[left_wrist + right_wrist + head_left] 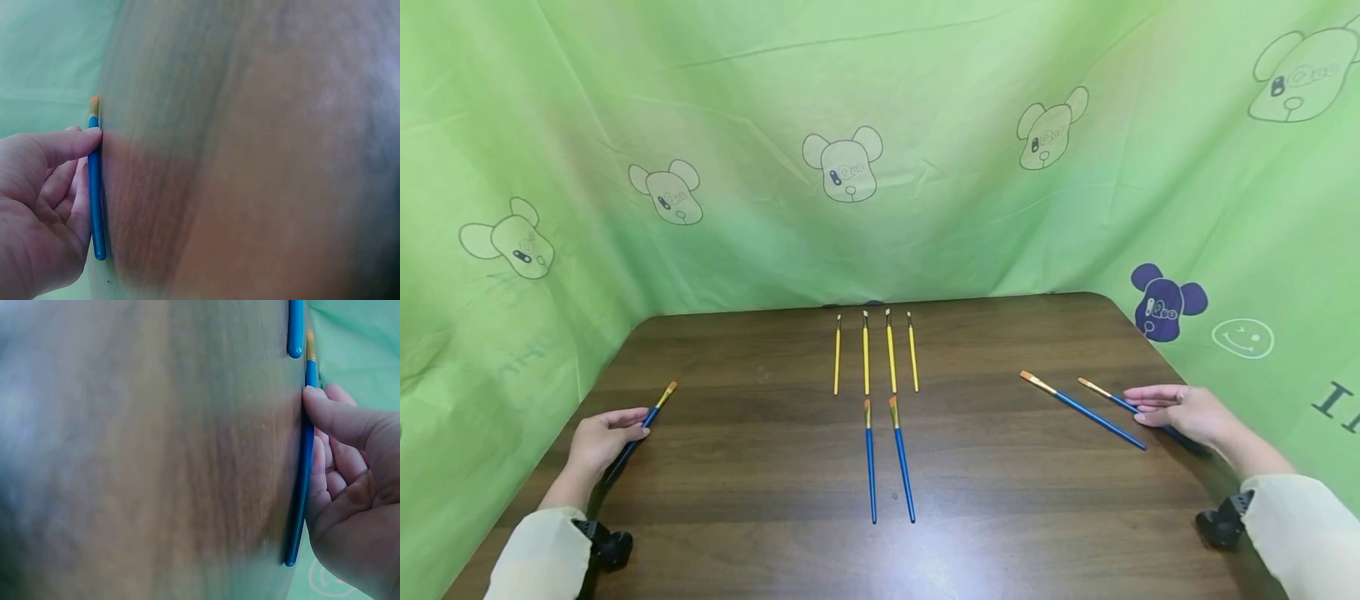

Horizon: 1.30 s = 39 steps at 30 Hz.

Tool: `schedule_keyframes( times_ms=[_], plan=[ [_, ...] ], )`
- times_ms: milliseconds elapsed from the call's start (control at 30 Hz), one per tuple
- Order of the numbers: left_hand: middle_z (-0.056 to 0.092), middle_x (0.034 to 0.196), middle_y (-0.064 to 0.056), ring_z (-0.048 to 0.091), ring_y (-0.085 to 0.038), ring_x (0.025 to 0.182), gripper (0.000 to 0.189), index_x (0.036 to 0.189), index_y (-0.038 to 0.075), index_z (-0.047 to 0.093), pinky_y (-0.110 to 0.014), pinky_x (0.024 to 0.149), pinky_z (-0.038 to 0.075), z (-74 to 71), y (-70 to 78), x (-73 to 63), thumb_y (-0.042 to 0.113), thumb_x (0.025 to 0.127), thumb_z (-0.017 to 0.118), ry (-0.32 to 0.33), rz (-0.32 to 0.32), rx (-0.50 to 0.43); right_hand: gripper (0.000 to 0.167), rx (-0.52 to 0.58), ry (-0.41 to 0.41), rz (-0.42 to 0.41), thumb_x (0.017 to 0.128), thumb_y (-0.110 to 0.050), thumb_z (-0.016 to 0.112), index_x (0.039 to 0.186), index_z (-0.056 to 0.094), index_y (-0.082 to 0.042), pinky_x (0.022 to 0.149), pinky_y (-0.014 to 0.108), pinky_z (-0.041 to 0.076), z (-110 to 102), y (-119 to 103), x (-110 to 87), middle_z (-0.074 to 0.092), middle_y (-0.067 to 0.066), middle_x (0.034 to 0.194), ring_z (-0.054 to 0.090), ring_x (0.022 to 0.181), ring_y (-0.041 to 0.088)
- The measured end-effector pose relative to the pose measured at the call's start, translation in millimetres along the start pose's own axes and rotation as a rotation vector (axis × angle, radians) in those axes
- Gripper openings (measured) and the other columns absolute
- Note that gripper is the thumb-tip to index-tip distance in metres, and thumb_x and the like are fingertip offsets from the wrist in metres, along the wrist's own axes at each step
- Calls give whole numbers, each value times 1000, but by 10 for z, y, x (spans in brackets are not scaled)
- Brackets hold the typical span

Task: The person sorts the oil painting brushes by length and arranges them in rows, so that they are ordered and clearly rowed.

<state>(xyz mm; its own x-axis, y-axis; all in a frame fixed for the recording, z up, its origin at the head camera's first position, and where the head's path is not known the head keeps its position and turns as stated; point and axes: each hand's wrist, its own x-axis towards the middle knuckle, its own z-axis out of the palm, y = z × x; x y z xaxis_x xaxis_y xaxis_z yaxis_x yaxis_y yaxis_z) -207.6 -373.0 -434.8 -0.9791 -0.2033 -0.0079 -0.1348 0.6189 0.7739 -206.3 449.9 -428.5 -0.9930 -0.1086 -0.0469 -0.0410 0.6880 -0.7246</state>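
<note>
At the table's left side my left hand (601,443) pinches a blue paintbrush (95,194) between thumb and fingers, its orange bristles pointing away from me. On the far right, my right hand (1183,414) pinches another blue paintbrush (304,469), thumb on the handle just behind the ferrule. Beside that one, a wider blue paintbrush (1093,415) lies slantwise on the wood; its handle end (295,331) shows in the right wrist view. Two more blue paintbrushes, a left one (871,475) and a right one (904,475), lie in the middle, bristles away from me.
Several yellow-handled paintbrushes (866,358) lie in a row near the back edge of the brown wooden table (737,483). A green curtain (925,233) with mouse-head prints surrounds the table at the back and sides.
</note>
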Motion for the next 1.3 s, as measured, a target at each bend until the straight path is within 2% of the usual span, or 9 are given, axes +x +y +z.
schedule_keyframes(
  times_ms=[233,467,600,733,900,1067,1167,1300],
  plan=[
    [71,103,-16,50,14,77,40,119,-12,62,-14,65,46,-8,9,8,5,85,72,3,26,3,49,-5,8,19,86,-13,74,123,57,14,72,13,48,12,-12,9,71,17,104,63,82,-4],
    [72,102,-15,54,12,77,40,120,-14,60,-12,66,47,-1,24,-27,2,85,70,-10,11,-43,49,22,20,25,87,-11,73,124,56,16,70,15,50,-13,-29,32,72,15,100,63,81,-3],
    [72,100,-13,58,11,77,42,123,-16,57,-12,67,49,16,29,-23,0,86,69,-15,28,-101,49,48,28,23,87,-9,72,123,54,18,70,14,50,-28,-45,31,73,9,98,63,81,-4],
    [73,98,-7,61,9,78,45,126,-17,54,-13,68,51,18,58,-9,-1,87,69,-25,49,-171,49,100,33,24,87,-7,72,122,52,20,70,13,50,-41,-68,16,73,-2,95,63,81,-4],
    [73,97,1,63,5,82,46,127,-19,51,-14,71,52,26,126,-26,1,88,68,-79,51,-217,47,136,48,22,88,-8,71,122,53,19,70,13,51,-51,-118,-3,73,-7,94,63,81,-4],
    [72,101,4,64,3,86,48,129,-18,49,-16,73,52,52,238,-65,3,90,68,-143,55,-248,46,132,56,21,89,-9,70,123,54,18,71,13,51,-28,-211,-38,73,-7,96,63,82,-4],
    [71,104,3,63,3,87,48,130,-16,50,-17,74,53,76,327,-100,4,90,67,-169,50,-244,46,116,57,10,89,-8,69,124,53,18,71,14,51,-4,-271,-58,73,-4,97,63,83,-4],
    [71,108,-3,63,2,87,46,129,-14,52,-19,74,53,145,456,-152,4,90,67,-192,51,-236,46,94,67,-19,90,-7,68,125,52,18,71,13,50,19,-341,-70,73,-3,98,63,83,-5]
  ],
)
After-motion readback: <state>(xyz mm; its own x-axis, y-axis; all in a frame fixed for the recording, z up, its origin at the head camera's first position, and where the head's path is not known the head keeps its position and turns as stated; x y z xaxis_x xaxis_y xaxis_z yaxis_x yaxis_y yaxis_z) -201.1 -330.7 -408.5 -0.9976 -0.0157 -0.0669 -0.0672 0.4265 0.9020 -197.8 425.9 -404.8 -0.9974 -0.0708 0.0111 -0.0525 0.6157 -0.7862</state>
